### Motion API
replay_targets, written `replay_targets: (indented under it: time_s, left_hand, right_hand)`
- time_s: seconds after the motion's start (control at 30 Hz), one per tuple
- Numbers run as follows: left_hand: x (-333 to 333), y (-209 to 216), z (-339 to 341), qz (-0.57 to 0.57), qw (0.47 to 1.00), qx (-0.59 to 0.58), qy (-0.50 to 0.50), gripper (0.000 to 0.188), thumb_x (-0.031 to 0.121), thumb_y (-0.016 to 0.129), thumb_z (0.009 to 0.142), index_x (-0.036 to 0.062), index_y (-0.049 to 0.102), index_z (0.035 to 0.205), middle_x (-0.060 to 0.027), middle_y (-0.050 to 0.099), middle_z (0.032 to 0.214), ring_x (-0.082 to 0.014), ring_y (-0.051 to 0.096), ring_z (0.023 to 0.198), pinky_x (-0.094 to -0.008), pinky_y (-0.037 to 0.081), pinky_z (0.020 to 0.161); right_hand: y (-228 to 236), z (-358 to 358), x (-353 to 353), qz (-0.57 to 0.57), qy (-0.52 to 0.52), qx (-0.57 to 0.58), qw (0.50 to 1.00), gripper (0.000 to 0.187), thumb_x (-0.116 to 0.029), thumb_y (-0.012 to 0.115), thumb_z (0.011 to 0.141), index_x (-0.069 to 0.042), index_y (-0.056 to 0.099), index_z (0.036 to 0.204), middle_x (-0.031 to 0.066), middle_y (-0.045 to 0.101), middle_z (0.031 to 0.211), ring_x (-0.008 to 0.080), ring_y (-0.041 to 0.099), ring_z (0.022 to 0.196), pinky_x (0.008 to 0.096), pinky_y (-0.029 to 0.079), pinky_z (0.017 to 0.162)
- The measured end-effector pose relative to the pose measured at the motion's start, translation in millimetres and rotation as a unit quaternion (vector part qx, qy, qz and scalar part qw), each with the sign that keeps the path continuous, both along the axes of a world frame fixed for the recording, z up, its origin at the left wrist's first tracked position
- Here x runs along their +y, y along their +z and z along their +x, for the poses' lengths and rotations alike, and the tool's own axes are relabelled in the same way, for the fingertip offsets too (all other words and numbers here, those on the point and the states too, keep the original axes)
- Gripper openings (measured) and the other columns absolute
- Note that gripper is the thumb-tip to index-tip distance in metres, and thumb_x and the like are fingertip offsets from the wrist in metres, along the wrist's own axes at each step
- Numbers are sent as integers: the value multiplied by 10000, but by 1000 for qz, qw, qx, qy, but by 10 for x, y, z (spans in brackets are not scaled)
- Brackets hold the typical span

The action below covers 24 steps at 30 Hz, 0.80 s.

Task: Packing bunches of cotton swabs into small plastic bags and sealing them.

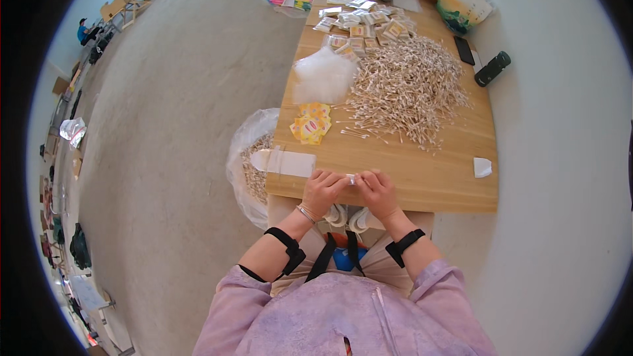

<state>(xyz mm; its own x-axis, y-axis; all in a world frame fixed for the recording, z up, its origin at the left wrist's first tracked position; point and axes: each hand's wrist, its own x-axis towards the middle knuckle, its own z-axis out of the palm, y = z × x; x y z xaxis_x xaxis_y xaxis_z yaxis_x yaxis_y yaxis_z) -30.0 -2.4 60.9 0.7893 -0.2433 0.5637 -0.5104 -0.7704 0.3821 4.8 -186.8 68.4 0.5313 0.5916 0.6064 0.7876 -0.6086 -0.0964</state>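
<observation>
At the near edge of the wooden table, my left hand and my right hand are close together, fingers closed in a pinch. Between their fingertips shows a small whitish, shiny piece; most of it is hidden, so its kind is unclear. Beyond them lies a big loose heap of cotton swabs, a few strays at its near side. Yellow printed cards are piled left of the heap, with a stack of clear plastic bags behind them. A white flat strip lies beside my left hand.
Small filled packets are heaped at the far side. Along the right wall are a dark bottle, a black phone and a green-and-white bag. A folded white paper lies at right. Below the left edge stands a swab-filled plastic bag.
</observation>
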Motion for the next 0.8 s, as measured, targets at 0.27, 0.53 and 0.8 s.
replay_targets:
  time_s: [0.27,0.53,0.8]
  left_hand:
    - [-70,-91,-7,-332,919,196,80,213,43,686,772,44,659,983,-70,641,881,-187,605,804,-284,503,693]
    - [-44,-144,93,-366,872,324,15,127,100,688,820,8,673,906,-40,644,827,-87,583,735,-231,486,658]
    - [-82,-283,178,-426,826,365,54,120,132,657,843,15,637,857,15,602,763,-45,518,664,-203,429,577]
  right_hand:
    - [-50,67,-8,126,0,202,971,252,-87,699,701,-77,655,949,65,595,927,253,563,869,346,488,744]
    - [-213,164,-1,224,1,444,868,119,-90,708,767,-62,713,883,74,633,840,187,575,823,282,463,702]
    - [-402,349,27,302,-11,648,699,108,-140,637,813,-41,611,778,-19,575,715,53,496,663,227,420,589]
